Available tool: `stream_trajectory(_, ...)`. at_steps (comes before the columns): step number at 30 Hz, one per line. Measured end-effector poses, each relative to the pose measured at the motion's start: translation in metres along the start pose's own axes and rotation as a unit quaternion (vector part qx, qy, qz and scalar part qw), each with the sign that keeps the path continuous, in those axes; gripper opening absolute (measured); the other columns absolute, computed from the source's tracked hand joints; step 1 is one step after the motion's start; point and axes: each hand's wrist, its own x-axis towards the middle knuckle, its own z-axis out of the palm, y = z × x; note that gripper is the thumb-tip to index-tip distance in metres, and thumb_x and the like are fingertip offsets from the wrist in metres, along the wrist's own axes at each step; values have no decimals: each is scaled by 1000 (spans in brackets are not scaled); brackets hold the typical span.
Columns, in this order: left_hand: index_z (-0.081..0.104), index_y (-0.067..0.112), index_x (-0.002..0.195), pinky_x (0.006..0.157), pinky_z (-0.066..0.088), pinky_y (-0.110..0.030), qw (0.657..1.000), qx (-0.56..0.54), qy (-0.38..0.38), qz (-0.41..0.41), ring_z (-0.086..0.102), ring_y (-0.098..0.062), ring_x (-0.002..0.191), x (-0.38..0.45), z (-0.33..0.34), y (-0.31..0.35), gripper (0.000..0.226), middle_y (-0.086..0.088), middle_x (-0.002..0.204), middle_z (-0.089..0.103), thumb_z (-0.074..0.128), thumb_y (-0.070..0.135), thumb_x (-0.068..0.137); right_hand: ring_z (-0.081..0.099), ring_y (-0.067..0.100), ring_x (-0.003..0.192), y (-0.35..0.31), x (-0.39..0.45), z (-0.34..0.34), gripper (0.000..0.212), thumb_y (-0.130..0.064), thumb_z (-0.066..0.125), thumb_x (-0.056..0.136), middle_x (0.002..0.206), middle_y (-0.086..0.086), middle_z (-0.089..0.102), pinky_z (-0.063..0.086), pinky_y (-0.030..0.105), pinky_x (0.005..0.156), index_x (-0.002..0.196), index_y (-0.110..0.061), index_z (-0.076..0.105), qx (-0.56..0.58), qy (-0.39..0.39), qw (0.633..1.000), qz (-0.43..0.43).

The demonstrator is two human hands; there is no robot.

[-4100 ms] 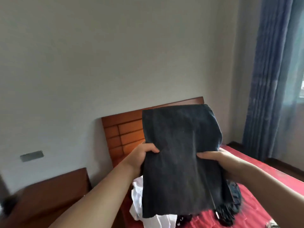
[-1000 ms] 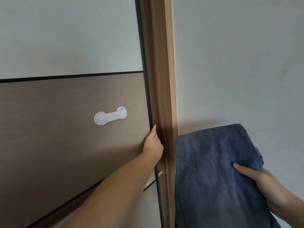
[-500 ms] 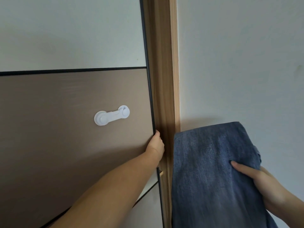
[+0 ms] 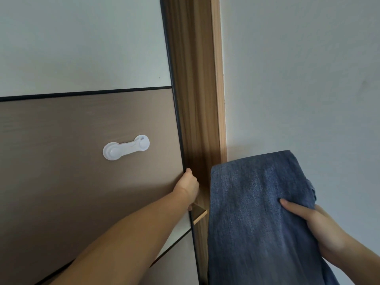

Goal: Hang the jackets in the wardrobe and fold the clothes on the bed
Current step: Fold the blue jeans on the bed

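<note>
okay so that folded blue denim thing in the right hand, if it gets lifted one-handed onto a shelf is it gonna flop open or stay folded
The folded denim garment probably keeps its fold briefly: the fabric looks thick and its top edge stands flat. Its lower part hangs below the right hand, which grips just one edge, so some sagging seems likely. The left hand is on the wardrobe door edge, so it can't help.

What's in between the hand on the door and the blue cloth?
In the head view, between the left hand on the sliding door and the folded blue cloth shows the wardrobe's wooden frame, with a shelf edge just below.
</note>
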Motion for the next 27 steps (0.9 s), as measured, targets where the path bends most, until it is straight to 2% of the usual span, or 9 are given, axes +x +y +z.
stream_trajectory(5, 54, 12, 132, 107, 28, -50, 1000, 0, -8, -22, 51, -31, 122, -24, 6, 4, 50, -10, 130, 58, 41, 48, 100, 73, 32, 86, 4, -5, 1, 43, -26, 73, 70, 98, 14, 74, 54, 39, 73, 109, -10, 67, -4, -22, 1000, 1)
stream_trajectory(10, 55, 13, 129, 105, 30, -48, 999, -13, -44, -26, 52, -29, 117, -59, 16, 5, 63, -8, 126, 59, 40, 63, 94, 73, 31, 86, 16, -8, 7, 47, -28, 76, 67, 98, 12, 75, 53, 41, 77, 110, -11, 67, 3, -39, 999, 16)
stream_trajectory(17, 63, 13, 116, 97, 33, -42, 997, -36, -71, -18, 57, -24, 101, -116, 42, 6, 63, -3, 110, 63, 39, 67, 92, 73, 29, 84, 33, -18, 39, 49, -30, 76, 65, 96, 12, 75, 53, 41, 75, 108, -9, 67, 7, -64, 998, 26)
stream_trajectory(27, 64, 16, 110, 93, 33, -38, 997, -42, -67, -14, 57, -22, 97, -209, 86, 11, 60, -1, 106, 65, 41, 68, 91, 73, 28, 82, 52, -53, 106, 60, -36, 80, 55, 94, 10, 76, 54, 42, 77, 107, -9, 67, -15, -78, 996, 28)
